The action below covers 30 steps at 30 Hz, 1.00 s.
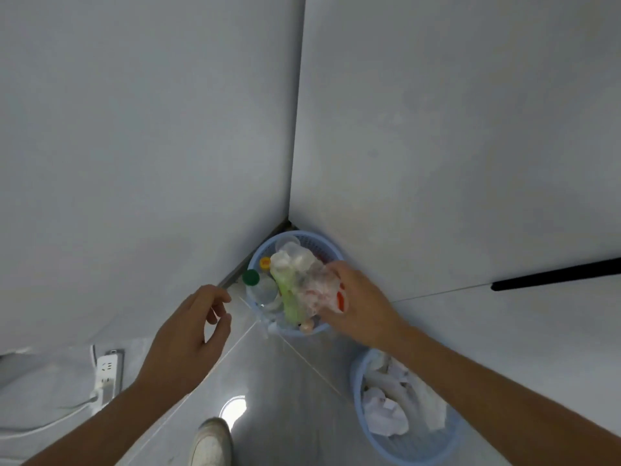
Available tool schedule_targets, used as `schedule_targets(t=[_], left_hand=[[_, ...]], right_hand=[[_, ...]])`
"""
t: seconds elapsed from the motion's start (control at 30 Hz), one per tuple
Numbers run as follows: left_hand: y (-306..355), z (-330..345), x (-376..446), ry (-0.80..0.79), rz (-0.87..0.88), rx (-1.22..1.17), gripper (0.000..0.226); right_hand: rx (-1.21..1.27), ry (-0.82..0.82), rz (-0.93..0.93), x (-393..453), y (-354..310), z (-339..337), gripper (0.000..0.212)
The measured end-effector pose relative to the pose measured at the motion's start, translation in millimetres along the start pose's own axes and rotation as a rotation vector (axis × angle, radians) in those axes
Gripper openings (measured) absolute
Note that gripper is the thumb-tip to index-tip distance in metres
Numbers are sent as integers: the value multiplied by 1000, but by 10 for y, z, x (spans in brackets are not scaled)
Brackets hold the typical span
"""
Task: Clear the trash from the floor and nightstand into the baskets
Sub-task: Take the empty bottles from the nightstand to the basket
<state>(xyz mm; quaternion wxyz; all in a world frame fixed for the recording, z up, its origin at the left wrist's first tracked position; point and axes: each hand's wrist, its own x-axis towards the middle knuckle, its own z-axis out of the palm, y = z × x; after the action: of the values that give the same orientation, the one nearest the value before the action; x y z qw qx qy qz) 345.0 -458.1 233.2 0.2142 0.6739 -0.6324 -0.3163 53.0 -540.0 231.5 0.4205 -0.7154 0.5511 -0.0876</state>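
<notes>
A light blue basket [319,243] stands in the corner of the room, filled with plastic bottles, a clear cup and wrappers. My right hand [359,302] is over its right rim and grips a crumpled clear plastic wrapper [317,290] with red print, held above the basket's contents. My left hand [188,334] hovers to the left of the basket with fingers loosely curled and nothing in it. A second light blue basket [400,449] at the lower right holds crumpled white paper and tissue.
Two grey walls meet behind the corner basket. A white power strip [108,373] with its cable lies on the floor at the left. My white shoe [211,443] stands on the glossy grey tiles at the bottom. A black bar [554,274] runs along the right wall.
</notes>
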Motion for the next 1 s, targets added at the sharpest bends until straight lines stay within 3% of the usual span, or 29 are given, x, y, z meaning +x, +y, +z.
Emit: schedule_targets(t=[0.07, 0.17, 0.27, 0.4, 0.57, 0.73, 1.0], left_hand=[[20, -17, 79, 17, -23, -21, 20], [-31, 21, 184, 30, -60, -49, 14], [-139, 112, 276, 38, -99, -74, 14], [-296, 212, 364, 38, -137, -81, 16], [-437, 249, 386, 8, -141, -76, 15], [-424, 192, 396, -6, -143, -77, 16], [-215, -97, 305, -4, -190, -78, 17]], right_hand=[[-60, 93, 102, 311, 74, -179, 59], [-228, 65, 203, 786, 209, -273, 74], [-304, -39, 160, 1168, 338, -127, 67], [-411, 17, 145, 1494, 419, 126, 59], [-706, 154, 75, 1466, 395, 379, 38], [-747, 221, 40, 1340, 344, 385, 46], [-695, 222, 16, 870, -76, 259, 35]])
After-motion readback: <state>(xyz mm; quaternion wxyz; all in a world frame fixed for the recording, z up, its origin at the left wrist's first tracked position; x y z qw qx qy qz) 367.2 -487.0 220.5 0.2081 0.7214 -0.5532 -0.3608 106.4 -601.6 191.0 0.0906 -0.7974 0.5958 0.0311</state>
